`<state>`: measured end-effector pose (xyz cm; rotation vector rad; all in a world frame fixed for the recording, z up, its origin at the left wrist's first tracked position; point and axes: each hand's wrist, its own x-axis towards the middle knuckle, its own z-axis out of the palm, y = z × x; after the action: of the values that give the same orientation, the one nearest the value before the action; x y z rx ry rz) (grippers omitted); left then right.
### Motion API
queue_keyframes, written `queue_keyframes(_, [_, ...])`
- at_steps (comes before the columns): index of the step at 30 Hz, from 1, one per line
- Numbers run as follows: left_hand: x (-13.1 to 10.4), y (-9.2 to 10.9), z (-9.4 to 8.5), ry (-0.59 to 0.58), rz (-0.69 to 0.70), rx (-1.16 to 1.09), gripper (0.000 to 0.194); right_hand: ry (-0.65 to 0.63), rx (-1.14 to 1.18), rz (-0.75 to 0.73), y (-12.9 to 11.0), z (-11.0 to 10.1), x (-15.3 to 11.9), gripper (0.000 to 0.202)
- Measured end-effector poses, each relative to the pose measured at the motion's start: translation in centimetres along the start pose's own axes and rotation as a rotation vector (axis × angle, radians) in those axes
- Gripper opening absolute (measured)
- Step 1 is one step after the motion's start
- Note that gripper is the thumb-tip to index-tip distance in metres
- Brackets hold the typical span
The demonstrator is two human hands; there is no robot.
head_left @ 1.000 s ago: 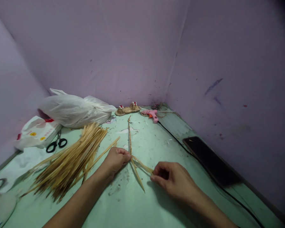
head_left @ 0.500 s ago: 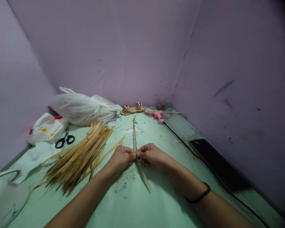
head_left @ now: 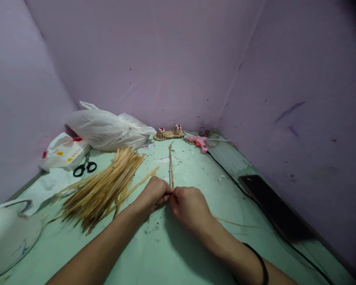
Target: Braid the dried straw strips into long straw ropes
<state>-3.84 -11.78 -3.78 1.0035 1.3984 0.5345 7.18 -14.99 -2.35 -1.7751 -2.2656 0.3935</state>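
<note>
A thin braided straw cord (head_left: 171,168) runs from my fingers away from me over the green table. My left hand (head_left: 156,193) pinches its near end, and my right hand (head_left: 190,204) is closed on the same spot, touching the left fingertips. A loose strand (head_left: 237,224) sticks out to the right from beneath my right forearm. Left of my left hand lies a fanned bundle of dry straw strips (head_left: 102,190), with a separate strip (head_left: 146,175) angled beside it. My fingers hide the join between cord and loose strands.
At the back are a white plastic bag (head_left: 109,128), a woven piece with red-and-white flowers (head_left: 168,135) and a pink glue gun (head_left: 200,143). Scissors (head_left: 85,168), a white box (head_left: 67,152) and a white bowl (head_left: 13,241) sit left; a black phone (head_left: 275,206) lies right beside a cable.
My right hand has turned over into a closed grip, its knuckles now up. The strand that pointed down toward me now extends to the right. The view has shifted slightly.
</note>
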Motion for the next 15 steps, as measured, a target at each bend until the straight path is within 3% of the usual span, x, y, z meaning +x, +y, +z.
queue_keyframes(9, [0.4,-0.9,-0.6,-0.05,0.142,-0.122,0.008,-0.089,-0.091,-0.077,-1.4,0.8,-1.7,0.031])
queue_keyframes(12, [0.2,-0.8,-0.9,-0.102,0.124,-0.122,0.012,-0.019,0.068,-0.022,0.0,-0.5,-1.1,0.03])
queue_keyframes(15, [-0.1,-0.7,-1.4,-0.15,0.125,-0.063,0.013,0.149,0.415,0.124,1.8,-1.7,0.5,0.038])
